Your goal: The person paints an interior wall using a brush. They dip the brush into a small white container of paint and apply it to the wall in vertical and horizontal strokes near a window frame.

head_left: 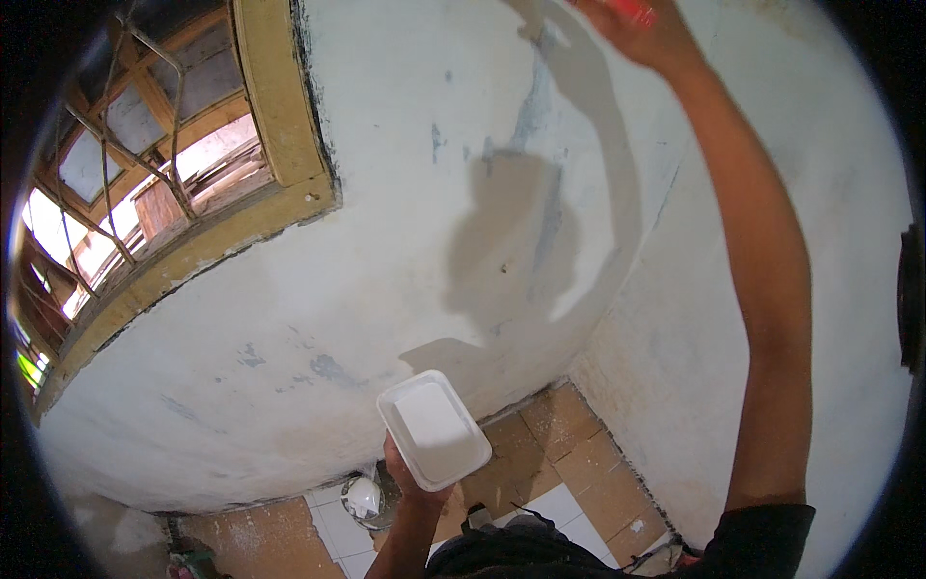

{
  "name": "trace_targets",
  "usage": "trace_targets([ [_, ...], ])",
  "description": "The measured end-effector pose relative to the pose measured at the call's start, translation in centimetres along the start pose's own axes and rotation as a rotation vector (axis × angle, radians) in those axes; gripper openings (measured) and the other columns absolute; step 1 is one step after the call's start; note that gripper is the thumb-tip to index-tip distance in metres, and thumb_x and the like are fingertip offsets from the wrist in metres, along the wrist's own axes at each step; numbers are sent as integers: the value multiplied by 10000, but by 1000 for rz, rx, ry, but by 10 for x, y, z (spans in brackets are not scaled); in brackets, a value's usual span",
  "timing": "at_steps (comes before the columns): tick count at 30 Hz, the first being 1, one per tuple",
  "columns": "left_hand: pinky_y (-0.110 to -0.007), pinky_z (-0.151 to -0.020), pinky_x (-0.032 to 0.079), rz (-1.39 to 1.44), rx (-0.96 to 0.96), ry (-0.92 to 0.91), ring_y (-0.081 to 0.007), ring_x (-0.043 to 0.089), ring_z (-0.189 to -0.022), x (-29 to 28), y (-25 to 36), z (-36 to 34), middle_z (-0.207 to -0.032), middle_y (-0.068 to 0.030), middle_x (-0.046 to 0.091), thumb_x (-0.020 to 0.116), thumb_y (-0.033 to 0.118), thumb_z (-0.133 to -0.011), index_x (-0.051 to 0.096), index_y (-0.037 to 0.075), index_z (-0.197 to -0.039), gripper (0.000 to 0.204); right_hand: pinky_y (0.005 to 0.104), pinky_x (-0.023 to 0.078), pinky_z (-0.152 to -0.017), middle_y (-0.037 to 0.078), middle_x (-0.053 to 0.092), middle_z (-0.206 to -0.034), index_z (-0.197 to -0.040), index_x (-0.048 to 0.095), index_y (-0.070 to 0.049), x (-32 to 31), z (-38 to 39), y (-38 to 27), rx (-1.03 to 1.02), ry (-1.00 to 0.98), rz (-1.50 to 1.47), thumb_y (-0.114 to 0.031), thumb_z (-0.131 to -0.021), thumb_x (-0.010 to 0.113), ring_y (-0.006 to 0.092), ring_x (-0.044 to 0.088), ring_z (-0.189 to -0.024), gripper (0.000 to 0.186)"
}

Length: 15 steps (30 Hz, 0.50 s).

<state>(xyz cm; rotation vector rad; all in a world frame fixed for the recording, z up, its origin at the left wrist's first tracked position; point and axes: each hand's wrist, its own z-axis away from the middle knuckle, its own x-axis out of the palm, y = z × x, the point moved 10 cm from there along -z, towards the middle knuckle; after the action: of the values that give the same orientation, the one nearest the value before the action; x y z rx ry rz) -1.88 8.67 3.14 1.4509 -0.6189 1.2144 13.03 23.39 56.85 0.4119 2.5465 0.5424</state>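
Observation:
My left hand (415, 489) holds a white rectangular plastic tub (467, 415) from below, low in front of me. White material shows inside it; I cannot tell how deep it is. High up at the top edge, my right hand (644, 41) is closed around a red handle (634, 10). The far end of that tool is out of the picture, so its kind does not show. The raised right arm reaches toward a pale wall (386, 241) with grey-blue worn patches. A shadow of my head and arm falls across the wall.
At the left is a window with a yellow wooden frame (275, 92) and metal bars. Below, brown and white tiles (598, 458) cover the floor. A container with a white round thing (362, 497) stands near the wall's foot. A dark object (909, 299) is at the right edge.

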Motion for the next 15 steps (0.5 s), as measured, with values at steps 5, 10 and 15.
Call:
trace_targets([
  [5,-429,-848,562,65,-39,108,-246,650,-1020,-5,-5,6,-1143,-52,636,341,430,-993,546,126,-1277,464,366,485,-990,76,571,-1312,-1113,672,-146,135,182,-69,-85,-379,350,-200,-798,695,210,582,-1158,321],
  [10,-433,-857,560,-62,-6,64,-252,652,-1017,-2,3,5,-1143,-59,634,327,421,-994,539,125,-1288,468,487,425,-1072,37,557,-1302,-957,654,-174,170,326,-162,-49,-776,-107,-173,-861,647,231,546,-1225,96],
  [15,-444,-864,560,-163,24,-46,-260,649,-1029,3,-3,3,-1148,-67,631,323,417,-996,528,119,-1302,474,360,433,-1047,69,626,-1264,-1101,679,-122,151,265,-53,126,-961,-293,-101,-882,633,247,571,-1186,226],
])
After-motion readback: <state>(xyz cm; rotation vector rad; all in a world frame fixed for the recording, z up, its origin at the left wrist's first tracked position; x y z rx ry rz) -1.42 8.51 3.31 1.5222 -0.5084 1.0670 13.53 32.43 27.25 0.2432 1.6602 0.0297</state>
